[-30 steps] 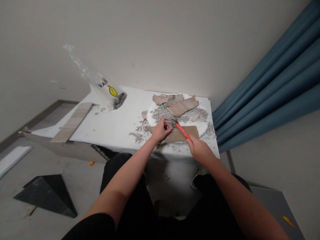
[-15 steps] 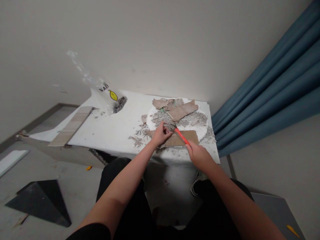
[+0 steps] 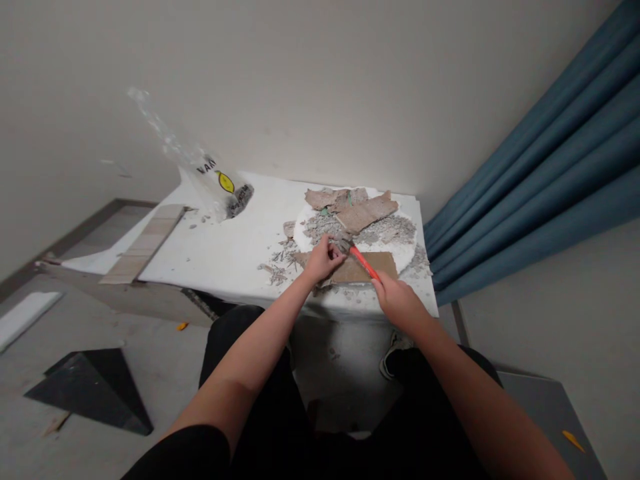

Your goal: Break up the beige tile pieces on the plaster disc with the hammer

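My right hand [image 3: 399,301] is wrapped round the red handle of a hammer [image 3: 365,263]. The dull grey hammer head lies low, close beside my left fingertips. My left hand [image 3: 323,260] has thumb and fingers curled together in a pinch; anything between them is too small to make out. Beneath both hands is a flat brown cardboard strip [image 3: 383,264], at the near side of a round white board [image 3: 409,256]. Grey crumbled rubble [image 3: 397,230] covers much of that board. Torn brown cardboard pieces [image 3: 367,215] lie on the rubble behind the hammer.
A white-covered table [image 3: 235,247] stands against the wall. On its left are a clear plastic bag [image 3: 205,177] with a lemon print and a brown board [image 3: 147,243]. A blue curtain [image 3: 540,160] hangs at right. A black angular piece [image 3: 95,393] lies on the floor.
The view has shifted slightly. Both hands and the hammer stay in nearly the same place over the cardboard strip, with the hammer head still beside my left fingers.
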Available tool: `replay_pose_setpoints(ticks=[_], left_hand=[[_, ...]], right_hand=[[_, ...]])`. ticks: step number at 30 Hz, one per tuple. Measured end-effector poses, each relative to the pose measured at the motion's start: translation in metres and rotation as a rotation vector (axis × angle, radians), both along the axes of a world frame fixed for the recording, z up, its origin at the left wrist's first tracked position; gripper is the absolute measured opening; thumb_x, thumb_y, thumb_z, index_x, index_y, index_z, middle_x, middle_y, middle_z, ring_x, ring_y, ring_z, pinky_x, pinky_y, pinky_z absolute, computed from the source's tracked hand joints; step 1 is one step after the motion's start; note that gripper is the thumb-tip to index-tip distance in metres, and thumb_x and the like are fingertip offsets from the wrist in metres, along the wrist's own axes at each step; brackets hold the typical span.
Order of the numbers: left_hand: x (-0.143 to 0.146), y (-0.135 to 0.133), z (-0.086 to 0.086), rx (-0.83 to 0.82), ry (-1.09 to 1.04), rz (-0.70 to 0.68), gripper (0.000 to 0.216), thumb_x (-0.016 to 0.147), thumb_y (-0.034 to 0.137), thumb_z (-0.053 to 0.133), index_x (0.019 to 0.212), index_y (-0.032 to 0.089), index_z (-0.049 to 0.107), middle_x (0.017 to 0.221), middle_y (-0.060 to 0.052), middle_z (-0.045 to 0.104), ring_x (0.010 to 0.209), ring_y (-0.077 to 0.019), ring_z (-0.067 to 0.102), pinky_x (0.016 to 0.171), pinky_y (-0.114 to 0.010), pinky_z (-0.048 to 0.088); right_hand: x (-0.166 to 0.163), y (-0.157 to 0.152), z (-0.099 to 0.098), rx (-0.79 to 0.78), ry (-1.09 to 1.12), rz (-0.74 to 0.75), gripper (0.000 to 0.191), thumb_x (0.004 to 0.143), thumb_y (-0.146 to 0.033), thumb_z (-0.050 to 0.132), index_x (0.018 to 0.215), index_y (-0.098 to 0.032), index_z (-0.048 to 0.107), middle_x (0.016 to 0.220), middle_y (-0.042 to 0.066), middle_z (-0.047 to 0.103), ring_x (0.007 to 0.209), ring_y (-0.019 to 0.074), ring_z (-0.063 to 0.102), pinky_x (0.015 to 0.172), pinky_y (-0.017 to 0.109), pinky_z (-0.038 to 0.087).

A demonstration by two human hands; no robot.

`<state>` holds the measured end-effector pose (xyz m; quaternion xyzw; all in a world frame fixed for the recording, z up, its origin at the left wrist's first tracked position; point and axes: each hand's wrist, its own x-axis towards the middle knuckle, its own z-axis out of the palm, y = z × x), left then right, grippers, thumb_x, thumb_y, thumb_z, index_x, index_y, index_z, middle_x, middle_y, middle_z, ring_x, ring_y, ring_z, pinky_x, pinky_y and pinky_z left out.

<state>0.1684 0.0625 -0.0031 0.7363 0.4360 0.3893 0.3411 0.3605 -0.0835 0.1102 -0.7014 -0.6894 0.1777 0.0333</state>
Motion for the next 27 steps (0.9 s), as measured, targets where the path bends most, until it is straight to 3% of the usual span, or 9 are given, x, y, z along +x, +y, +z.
replay_pose_setpoints(ticks=[13,18,27], left_hand=[[-0.0003,-0.0008,0.0025,0.003,0.029,-0.007,0.046,0.079,0.026,0.070,0.117,0.022,0.043,0.071,0.007,0.062,0.063,-0.0119,0.059,0.065,-0.025,0.043],[-0.0003,0.0006,0.0017,0.005,0.048,-0.016,0.046,0.079,0.029,0.070,0.117,0.022,0.044,0.071,0.007,0.064,0.062,-0.0123,0.059,0.064,-0.025,0.044],[0.0014,-0.0004,-0.0022,0.009,0.126,-0.001,0.047,0.080,0.027,0.068,0.120,0.022,0.044,0.073,0.005,0.064,0.067,-0.0151,0.062,0.067,-0.027,0.046]], right_hand=[[0.0003,0.0005,0.0003,0.036,0.004,-0.004,0.038,0.106,-0.037,0.028,0.128,-0.021,0.054,0.098,0.011,0.073,0.087,0.0254,0.068,0.067,0.029,0.036],[-0.0010,-0.0003,0.0021,-0.021,-0.042,0.013,0.037,0.106,-0.036,0.029,0.126,-0.021,0.056,0.093,0.010,0.073,0.080,0.0246,0.068,0.065,0.029,0.036],[0.0006,0.0012,-0.0016,-0.010,0.022,0.022,0.037,0.106,-0.036,0.030,0.129,-0.022,0.055,0.099,0.011,0.074,0.087,0.0250,0.068,0.067,0.028,0.037]])
